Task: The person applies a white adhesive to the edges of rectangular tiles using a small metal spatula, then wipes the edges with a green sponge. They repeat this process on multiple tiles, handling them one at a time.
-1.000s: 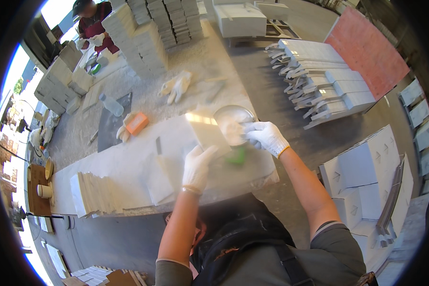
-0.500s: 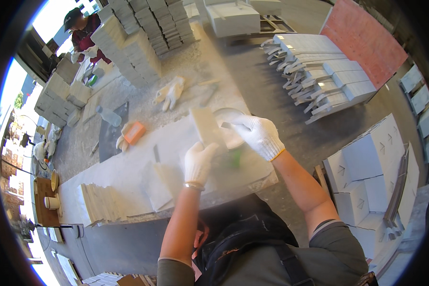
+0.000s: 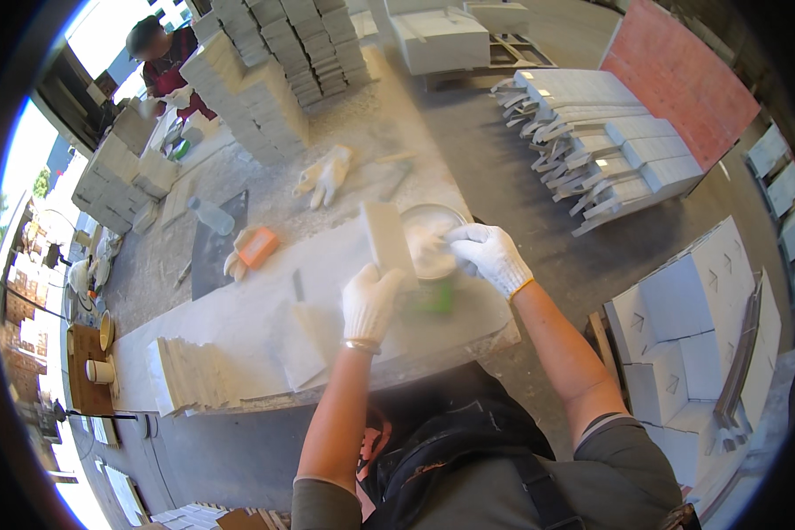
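My left hand (image 3: 370,303), in a white knit glove, grips a pale rectangular slab (image 3: 385,237) by its near end and holds it tilted up over the table. Beside it stands a round tin (image 3: 430,208) with a green side, holding a white paste or powder (image 3: 427,243). At the tin's right rim is my right hand (image 3: 493,258), also gloved, its fingers pinched together. Whatever those fingers hold is hidden. Thin pale strips (image 3: 309,340) lie on the table, left of my left wrist.
An orange block (image 3: 258,248), a clear bottle (image 3: 212,216) and a spare glove (image 3: 327,177) lie on the dusty table (image 3: 163,309). A row of slabs (image 3: 185,375) stands at its near left. Tall slab stacks (image 3: 252,110) rise behind, near another person (image 3: 170,75).
My right hand has drawn away from the slab, right and slightly down, to the tin's right rim. More of the tin shows. The left hand keeps the slab, moved slightly right.
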A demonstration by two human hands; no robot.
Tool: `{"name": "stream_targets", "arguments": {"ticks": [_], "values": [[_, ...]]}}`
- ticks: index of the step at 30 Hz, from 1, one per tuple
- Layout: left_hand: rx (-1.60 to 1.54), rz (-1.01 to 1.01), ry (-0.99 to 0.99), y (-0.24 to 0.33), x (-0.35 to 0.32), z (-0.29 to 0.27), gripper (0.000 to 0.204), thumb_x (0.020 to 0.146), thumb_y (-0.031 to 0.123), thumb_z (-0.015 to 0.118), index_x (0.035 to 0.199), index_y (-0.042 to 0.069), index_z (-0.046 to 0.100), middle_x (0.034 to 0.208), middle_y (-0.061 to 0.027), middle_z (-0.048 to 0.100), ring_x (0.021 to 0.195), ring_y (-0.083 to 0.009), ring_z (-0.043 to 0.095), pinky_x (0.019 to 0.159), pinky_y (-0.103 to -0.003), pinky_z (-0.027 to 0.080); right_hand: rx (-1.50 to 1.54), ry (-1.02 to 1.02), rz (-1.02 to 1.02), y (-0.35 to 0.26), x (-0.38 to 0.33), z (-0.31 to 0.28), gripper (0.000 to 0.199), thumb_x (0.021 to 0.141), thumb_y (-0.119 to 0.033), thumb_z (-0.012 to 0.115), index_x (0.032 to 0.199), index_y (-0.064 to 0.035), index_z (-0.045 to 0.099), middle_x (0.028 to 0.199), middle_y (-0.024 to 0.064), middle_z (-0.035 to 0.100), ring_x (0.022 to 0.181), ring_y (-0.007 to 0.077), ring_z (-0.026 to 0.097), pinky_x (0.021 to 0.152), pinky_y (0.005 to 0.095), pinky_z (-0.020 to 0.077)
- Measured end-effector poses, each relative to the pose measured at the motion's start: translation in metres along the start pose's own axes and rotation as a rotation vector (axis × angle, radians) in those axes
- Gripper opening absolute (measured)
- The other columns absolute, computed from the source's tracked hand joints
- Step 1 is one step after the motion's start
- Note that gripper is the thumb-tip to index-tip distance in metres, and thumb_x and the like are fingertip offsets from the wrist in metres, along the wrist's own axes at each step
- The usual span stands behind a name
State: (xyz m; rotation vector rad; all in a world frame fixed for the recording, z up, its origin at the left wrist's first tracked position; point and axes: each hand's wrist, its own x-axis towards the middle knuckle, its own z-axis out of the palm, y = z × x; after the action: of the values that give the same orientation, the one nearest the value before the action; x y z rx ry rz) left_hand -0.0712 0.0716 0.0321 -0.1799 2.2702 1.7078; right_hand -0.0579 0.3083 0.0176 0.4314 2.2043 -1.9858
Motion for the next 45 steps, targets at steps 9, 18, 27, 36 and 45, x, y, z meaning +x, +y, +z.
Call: {"name": "stream_targets", "arguments": {"ticks": [9,18,27,36,45], "values": [[0.237,0.121,0.036,-0.016,0.013,0.004,0.033,0.089,0.03,0.073,0.094,-0.002,0.074,0.086,-0.0104,0.077,0.069,-0.0144,0.072,0.06,-0.031,0.057,-0.632,0.256,-0.59,-0.021,-0.015,0.028,0.021,0.096,-0.027,0.073,0.113,-0.0188,0.081,0.101,0.0129,0.077,0.087,0.034,0.072,0.077,0.0404,0.0578],[-0.227,0.033,-0.064,-0.022,-0.026,-0.021,0.021,0.096,0.026,0.071,0.102,0.005,0.073,0.094,-0.0077,0.072,0.078,-0.0166,0.071,0.065,-0.033,0.055,-0.879,0.272,-0.33,0.037,-0.036,-0.008,0.047,0.09,-0.024,0.076,0.137,-0.0263,0.07,0.105,0.0186,0.076,0.092,0.0396,0.073,0.081,0.0475,0.0576],[-0.707,-0.088,-0.207,-0.062,-0.095,-0.041,0.033,0.102,0.029,0.07,0.117,-0.001,0.066,0.089,-0.0033,0.066,0.07,-0.0112,0.063,0.062,-0.024,0.05,-0.493,0.176,-0.24,0.066,-0.048,-0.015,0.032,0.09,-0.008,0.07,0.122,-0.0089,0.072,0.103,0.0119,0.075,0.085,0.0233,0.072,0.077,0.0342,0.056],[-0.401,-0.075,-0.099,-0.082,-0.104,-0.049,0.044,0.101,0.039,0.066,0.122,0.001,0.067,0.104,-0.0073,0.076,0.078,-0.0168,0.073,0.069,-0.03,0.058,-0.207,0.099,-0.12,0.041,-0.097,0.014,0.021,0.091,-0.004,0.06,0.112,-0.0038,0.064,0.087,0.005,0.068,0.056,0.0098,0.062,0.044,0.0219,0.0442],[0.298,0.105,0.106,-0.095,-0.136,-0.072,0.07,0.096,0.048,0.064,0.147,0.004,0.045,0.09,-0.0312,0.071,0.082,-0.0507,0.069,0.075,-0.052,0.056,-0.149,-0.024,-0.108,0.011,-0.138,0.057,0.051,0.097,-0.01,0.065,0.148,-0.0035,0.059,0.098,0.0101,0.075,0.064,0.0102,0.064,0.053,0.0228,0.0465]]}}
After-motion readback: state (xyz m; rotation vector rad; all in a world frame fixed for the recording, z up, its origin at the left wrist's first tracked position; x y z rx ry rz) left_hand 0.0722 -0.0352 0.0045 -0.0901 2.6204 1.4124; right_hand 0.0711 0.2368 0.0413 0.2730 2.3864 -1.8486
